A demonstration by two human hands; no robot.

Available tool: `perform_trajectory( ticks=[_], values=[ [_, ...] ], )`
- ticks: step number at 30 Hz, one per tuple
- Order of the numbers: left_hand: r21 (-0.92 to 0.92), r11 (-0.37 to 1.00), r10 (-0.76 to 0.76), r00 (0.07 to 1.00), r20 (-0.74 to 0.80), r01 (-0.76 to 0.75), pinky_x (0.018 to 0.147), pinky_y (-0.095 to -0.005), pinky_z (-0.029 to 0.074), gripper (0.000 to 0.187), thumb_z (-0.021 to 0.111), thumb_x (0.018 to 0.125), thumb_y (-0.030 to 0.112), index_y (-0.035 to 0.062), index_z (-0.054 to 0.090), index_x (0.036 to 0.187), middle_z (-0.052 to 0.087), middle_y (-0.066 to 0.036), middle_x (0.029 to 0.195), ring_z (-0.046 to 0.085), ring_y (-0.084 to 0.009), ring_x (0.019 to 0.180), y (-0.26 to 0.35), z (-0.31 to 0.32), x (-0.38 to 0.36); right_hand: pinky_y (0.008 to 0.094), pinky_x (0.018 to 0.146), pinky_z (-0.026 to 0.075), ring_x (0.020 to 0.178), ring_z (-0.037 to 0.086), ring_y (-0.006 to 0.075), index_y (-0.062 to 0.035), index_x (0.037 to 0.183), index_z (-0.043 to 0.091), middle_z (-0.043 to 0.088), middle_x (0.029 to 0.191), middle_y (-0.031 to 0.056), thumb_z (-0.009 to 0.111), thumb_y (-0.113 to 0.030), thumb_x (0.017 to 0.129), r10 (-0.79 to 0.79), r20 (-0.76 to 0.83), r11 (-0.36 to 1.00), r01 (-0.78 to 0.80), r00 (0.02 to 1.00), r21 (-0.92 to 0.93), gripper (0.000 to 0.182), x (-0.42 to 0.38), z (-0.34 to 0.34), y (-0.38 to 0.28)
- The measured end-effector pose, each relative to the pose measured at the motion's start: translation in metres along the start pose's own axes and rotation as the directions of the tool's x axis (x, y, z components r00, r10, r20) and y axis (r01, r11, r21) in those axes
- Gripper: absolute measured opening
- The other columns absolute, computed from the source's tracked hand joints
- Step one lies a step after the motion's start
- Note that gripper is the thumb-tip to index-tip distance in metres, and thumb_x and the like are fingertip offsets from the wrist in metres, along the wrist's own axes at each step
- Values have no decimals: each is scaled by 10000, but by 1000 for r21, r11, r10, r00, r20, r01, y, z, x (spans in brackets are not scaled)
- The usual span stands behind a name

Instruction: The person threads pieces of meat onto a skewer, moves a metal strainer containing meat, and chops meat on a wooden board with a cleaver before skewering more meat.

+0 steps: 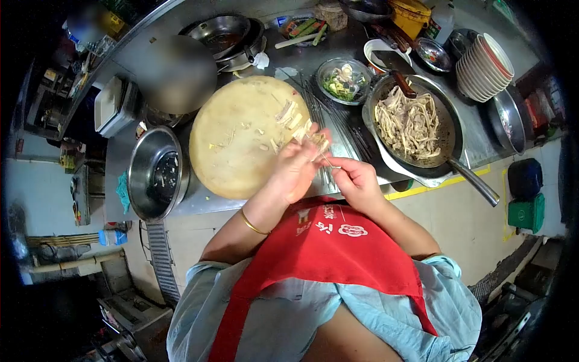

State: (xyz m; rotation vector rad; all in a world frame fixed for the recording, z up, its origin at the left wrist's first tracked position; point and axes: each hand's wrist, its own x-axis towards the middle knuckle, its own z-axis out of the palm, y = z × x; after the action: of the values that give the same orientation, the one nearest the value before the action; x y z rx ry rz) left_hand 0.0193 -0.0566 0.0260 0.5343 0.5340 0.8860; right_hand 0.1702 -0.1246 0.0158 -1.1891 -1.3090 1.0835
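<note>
My left hand [294, 166] is closed around several pale food strips [320, 142] at the right edge of the round cutting board [232, 166]. Close beside it, my right hand [357, 182] pinches a thin skewer [327, 161] whose tip meets the strips. More pale strips [288, 114] lie on the board's right side, with small scraps around them. Many thin dark skewers [356, 136] are spread over the steel table just right of the board. A frying pan [447, 117] farther right holds a heap of similar strips [410, 123].
A steel basin [137, 181] stands at the left edge of the table. Behind the skewers is a bowl of chopped greens [342, 81]. A cleaver [395, 63] rests across a white bowl and the pan. Stacked bowls [482, 69] stand at the right; pans [220, 36] at the back.
</note>
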Motion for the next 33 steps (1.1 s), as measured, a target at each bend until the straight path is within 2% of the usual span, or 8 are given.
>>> perform_trajectory(
  ticks=[3,7,11,15,20,28,32,33],
  values=[
    [-213,976,38,997,-69,-51,1001,-410,370,461,533,916,271,33,395,1286,504,-145,1259,466,-260,1168,34,-24,8,209,516,409,552,470,43,-7,1062,636,557,625,6,511,-48,865,43,74,997,-38,996,-74,236,4,4,6],
    [-6,991,136,989,-66,-136,887,-361,459,303,525,922,254,37,512,1133,569,-97,1102,540,-221,1040,71,-47,2,217,520,413,552,469,46,-13,1052,645,544,600,9,516,-51,868,-38,143,983,63,989,-173,227,16,38,2],
    [-26,988,150,980,-133,-155,859,-354,476,275,531,919,240,34,532,1102,584,-77,1057,560,-213,1000,105,-85,-15,221,535,421,564,474,47,-23,1068,643,551,612,27,525,-53,872,80,209,988,-50,975,-148,231,40,83,-2],
    [-112,976,171,976,-137,-187,882,-348,470,304,532,917,247,31,526,1130,576,-85,1096,558,-214,1009,146,-134,-33,192,581,419,604,466,43,-5,1073,639,556,698,-52,510,-44,891,185,305,981,-194,934,-3,227,66,143,-4],
    [-193,954,203,968,-148,-230,895,-346,468,243,542,909,171,30,549,1107,568,-82,1088,559,-207,1004,185,-196,-43,154,521,320,586,379,-13,-2,1114,615,488,690,-103,476,-41,920,257,380,934,-329,889,138,241,106,212,-2],
    [-305,933,116,962,-246,-190,842,-329,491,216,548,905,104,31,566,1107,603,-88,1061,584,-199,969,231,-262,-54,160,596,390,664,454,7,-6,1129,607,548,796,-73,485,-48,928,391,410,910,-412,824,-40,239,142,288,-8],
    [-404,867,294,954,-57,-291,1072,-464,241,564,484,939,313,117,243,1411,293,-133,1435,298,-278,1321,239,-301,-72,191,626,424,732,502,35,15,1054,610,578,832,-15,501,-33,900,244,337,968,-248,909,-31,194,177,310,-7],
    [-378,874,277,952,-133,-307,1059,-486,254,584,478,941,312,118,215,1425,228,-154,1465,285,-306,1328,247,-305,-82,195,635,431,745,509,40,13,1049,608,580,831,-6,507,-31,893,225,331,974,-225,916,-38,191,193,310,-7]
  ],
)
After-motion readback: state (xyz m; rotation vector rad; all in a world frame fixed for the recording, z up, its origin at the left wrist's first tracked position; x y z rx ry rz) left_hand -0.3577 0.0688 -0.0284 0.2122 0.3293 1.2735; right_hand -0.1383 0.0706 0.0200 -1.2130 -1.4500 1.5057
